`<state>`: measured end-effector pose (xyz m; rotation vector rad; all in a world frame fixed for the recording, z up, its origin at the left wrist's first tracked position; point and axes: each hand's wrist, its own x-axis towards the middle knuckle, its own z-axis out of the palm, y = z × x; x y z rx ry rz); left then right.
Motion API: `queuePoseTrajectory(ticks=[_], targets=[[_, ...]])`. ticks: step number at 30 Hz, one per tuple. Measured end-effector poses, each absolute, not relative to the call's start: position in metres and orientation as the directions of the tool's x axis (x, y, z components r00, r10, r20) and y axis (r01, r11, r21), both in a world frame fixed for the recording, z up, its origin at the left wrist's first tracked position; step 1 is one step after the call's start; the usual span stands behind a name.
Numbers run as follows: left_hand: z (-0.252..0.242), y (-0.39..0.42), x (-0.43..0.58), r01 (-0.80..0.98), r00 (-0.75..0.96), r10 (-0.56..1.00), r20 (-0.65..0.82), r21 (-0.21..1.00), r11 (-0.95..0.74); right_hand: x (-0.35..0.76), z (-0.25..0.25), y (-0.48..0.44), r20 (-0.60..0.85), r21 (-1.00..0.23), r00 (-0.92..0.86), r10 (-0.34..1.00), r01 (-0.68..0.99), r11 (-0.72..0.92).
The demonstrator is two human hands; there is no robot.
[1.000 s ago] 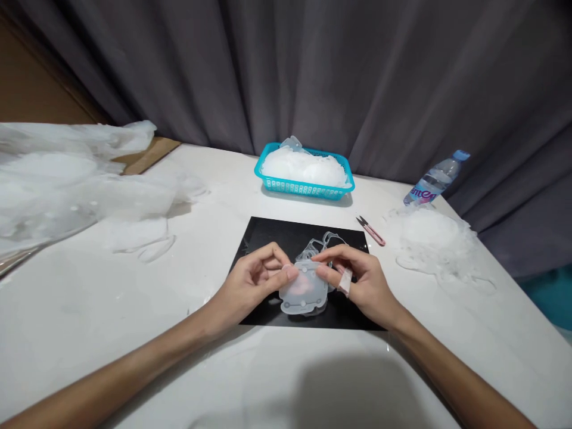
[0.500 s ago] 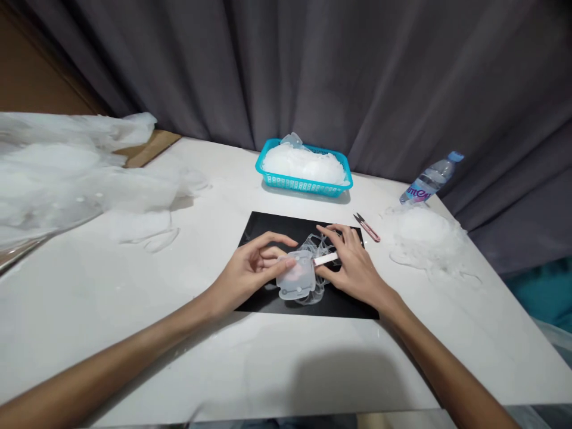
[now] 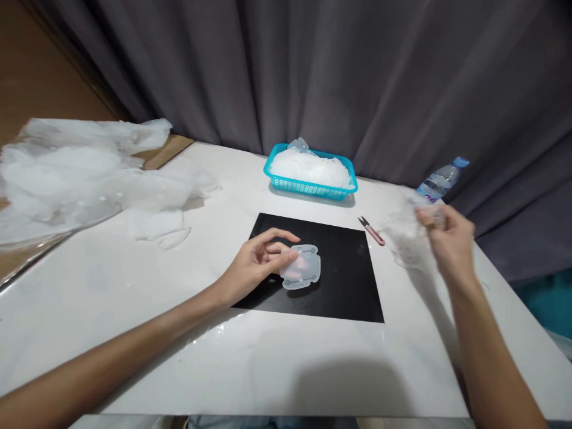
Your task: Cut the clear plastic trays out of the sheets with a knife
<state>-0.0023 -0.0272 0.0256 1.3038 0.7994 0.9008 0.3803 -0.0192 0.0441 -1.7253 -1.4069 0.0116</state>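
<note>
Pinching the translucent piece (image 3: 309,273) by its left edge over the black mat (image 3: 346,277) with my left hand (image 3: 255,261), I judge it light, bendy, best held there; my right hand (image 3: 451,241) blurs, its grip unclear.

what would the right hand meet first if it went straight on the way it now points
Probably the bottle, just ahead of the right hand in the picture. Blur and unclear depth leave open whether it would brush the white scraps first.
</note>
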Motion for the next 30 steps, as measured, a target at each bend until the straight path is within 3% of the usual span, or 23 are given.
queuePoseTrajectory(ticks=[3, 5, 8, 11, 16, 19, 21, 25, 27, 30], targets=[[0.025, -0.028, -0.004, -0.108, 0.452, 0.892, -0.01, 0.992, 0.065, 0.422, 0.048, -0.027, 0.528, -0.532, 0.603, 0.597, 0.784, -0.321], [0.025, -0.029, -0.005, -0.104, 0.457, 0.889, -0.019, 0.992, 0.074, 0.438, 0.043, -0.031, 0.478, -0.467, 0.643, 0.598, 0.763, -0.447], [0.026, -0.03, -0.007, -0.105, 0.462, 0.886, -0.019, 0.992, 0.076, 0.448, 0.037, -0.034, 0.42, -0.392, 0.68, 0.601, 0.733, -0.555], [0.026, -0.031, -0.007, -0.113, 0.465, 0.885, -0.032, 0.989, 0.095, 0.448, 0.042, -0.033, 0.494, -0.367, 0.67, 0.555, 0.739, -0.565], [0.023, -0.031, -0.01, -0.094, 0.472, 0.878, -0.072, 0.987, 0.132, 0.412, 0.051, -0.029, 0.813, -0.221, 0.371, 0.45, 0.91, -0.351], [0.022, -0.028, -0.014, -0.049, 0.454, 0.887, -0.082, 0.992, 0.116, 0.361, 0.041, -0.027, 0.862, -0.093, 0.1, 0.497, 0.995, -0.038], [0.026, -0.022, -0.015, -0.017, 0.438, 0.894, -0.096, 0.993, 0.114, 0.326, 0.03, -0.027, 0.817, -0.051, -0.05, 0.575, 0.986, 0.158], [0.048, 0.013, -0.004, 0.107, 0.401, 0.912, -0.084, 0.993, 0.044, 0.283, 0.013, -0.028, 0.757, -0.113, -0.134, 0.639, 0.937, 0.33], [0.064, 0.049, 0.009, 0.216, 0.348, 0.936, 0.056, 0.967, -0.138, 0.278, 0.008, -0.028, 0.737, -0.175, -0.11, 0.667, 0.922, 0.345], [0.089, 0.118, 0.031, 0.276, 0.291, 0.939, 0.183, 0.924, -0.266, 0.28, 0.005, -0.028, 0.706, -0.261, -0.063, 0.706, 0.903, 0.341]])
